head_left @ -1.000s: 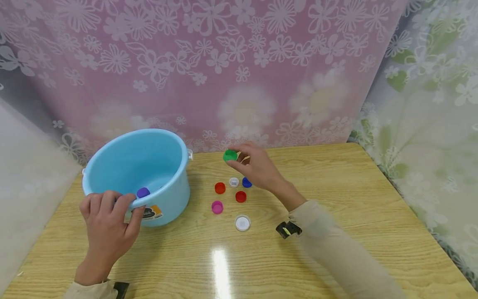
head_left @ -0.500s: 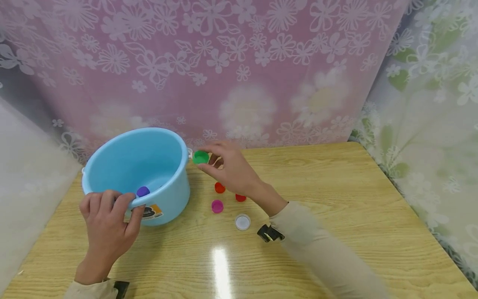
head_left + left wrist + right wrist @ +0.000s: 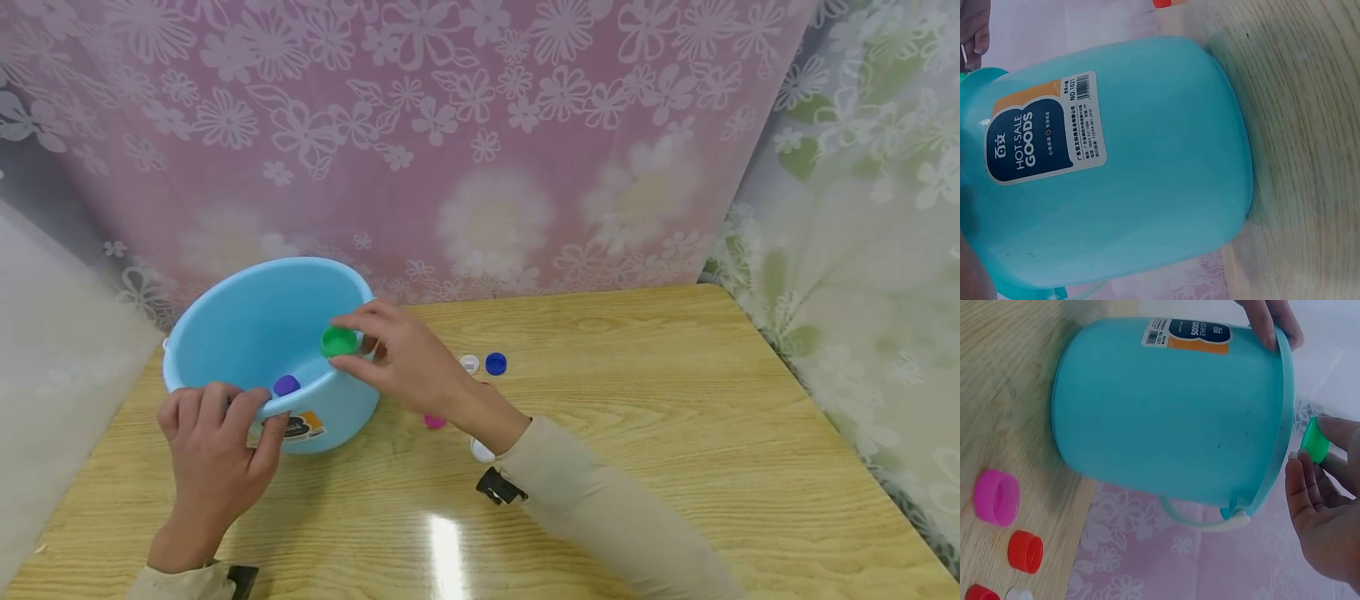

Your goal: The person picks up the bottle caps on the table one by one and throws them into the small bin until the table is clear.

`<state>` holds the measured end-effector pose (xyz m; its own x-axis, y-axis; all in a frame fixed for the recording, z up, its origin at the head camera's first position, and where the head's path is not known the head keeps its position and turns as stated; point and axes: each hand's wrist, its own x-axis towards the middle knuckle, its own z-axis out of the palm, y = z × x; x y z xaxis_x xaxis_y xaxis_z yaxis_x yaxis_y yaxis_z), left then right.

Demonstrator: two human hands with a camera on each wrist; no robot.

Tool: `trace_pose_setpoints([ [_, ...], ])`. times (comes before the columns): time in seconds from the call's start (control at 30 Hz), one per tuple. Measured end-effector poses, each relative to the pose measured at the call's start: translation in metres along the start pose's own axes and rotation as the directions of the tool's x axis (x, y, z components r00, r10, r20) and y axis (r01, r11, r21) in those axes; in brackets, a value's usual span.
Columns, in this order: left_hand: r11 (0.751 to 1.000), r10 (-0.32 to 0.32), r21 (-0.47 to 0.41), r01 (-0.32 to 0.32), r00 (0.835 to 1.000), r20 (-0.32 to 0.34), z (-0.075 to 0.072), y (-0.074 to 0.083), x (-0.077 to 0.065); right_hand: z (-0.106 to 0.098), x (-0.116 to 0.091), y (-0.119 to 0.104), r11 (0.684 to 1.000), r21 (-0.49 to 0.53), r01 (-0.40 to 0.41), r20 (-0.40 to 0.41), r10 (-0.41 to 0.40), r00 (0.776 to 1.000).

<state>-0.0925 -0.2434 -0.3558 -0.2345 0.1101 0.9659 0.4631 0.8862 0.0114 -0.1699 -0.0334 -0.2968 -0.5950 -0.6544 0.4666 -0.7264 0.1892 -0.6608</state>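
A light blue bucket (image 3: pixel 352 408) stands on the left of the table. My left hand (image 3: pixel 221 450) grips its near rim, fingers over the edge and thumb outside. Just past that rim, a purple cap (image 3: pixel 286 386) shows inside the bucket; what it rests on is hidden. My right hand (image 3: pixel 416 362) pinches a green bottle cap (image 3: pixel 339 342) between thumb and fingers at the bucket's right rim. In the right wrist view the green cap (image 3: pixel 1315 440) is held beyond the rim, level with the bucket's mouth.
On the table (image 3: pixel 637 375), right of the bucket, lie a blue cap (image 3: pixel 496 363), a small white cap (image 3: pixel 469 363), a pink cap (image 3: pixel 434 422) and a larger white lid (image 3: pixel 482 450), some partly behind my right arm. Red caps (image 3: pixel 1025 552) appear in the right wrist view. A floral curtain (image 3: pixel 487 150) hangs behind.
My right hand has carried the green cap leftward from above the loose caps to the bucket's right rim. The left hand keeps its grip, and the bucket has stayed in place.
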Motion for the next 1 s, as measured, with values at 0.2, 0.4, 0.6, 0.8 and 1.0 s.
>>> trace_pose_setpoints([
  [0.2, 1.000, -0.001, 0.001, 0.001, 1.000, 0.005, -0.001, 0.001, -0.001, 0.007, 0.003, -0.005, 0.998, -0.063, -0.006, 0.027, 0.008, 1.000],
  [0.4, 1.000, 0.003, 0.004, -0.003, 1.000, 0.016, -0.002, 0.003, 0.000, 0.013, 0.003, -0.004, 0.996, -0.090, -0.003, 0.034, 0.007, 0.999],
  [0.6, 1.000, 0.009, 0.008, -0.009, 1.000, 0.020, -0.002, 0.004, 0.001, 0.014, 0.003, -0.003, 0.995, -0.102, 0.011, 0.025, -0.009, 1.000],
  [0.8, 1.000, 0.009, 0.011, -0.010, 1.000, 0.023, -0.002, 0.003, 0.001, 0.016, 0.004, -0.002, 0.993, -0.116, 0.009, 0.021, -0.007, 1.000],
  [1.0, 1.000, 0.007, 0.014, -0.008, 1.000, 0.030, -0.003, 0.002, 0.000, 0.017, 0.005, -0.003, 0.992, -0.125, -0.003, 0.021, 0.005, 1.000],
])
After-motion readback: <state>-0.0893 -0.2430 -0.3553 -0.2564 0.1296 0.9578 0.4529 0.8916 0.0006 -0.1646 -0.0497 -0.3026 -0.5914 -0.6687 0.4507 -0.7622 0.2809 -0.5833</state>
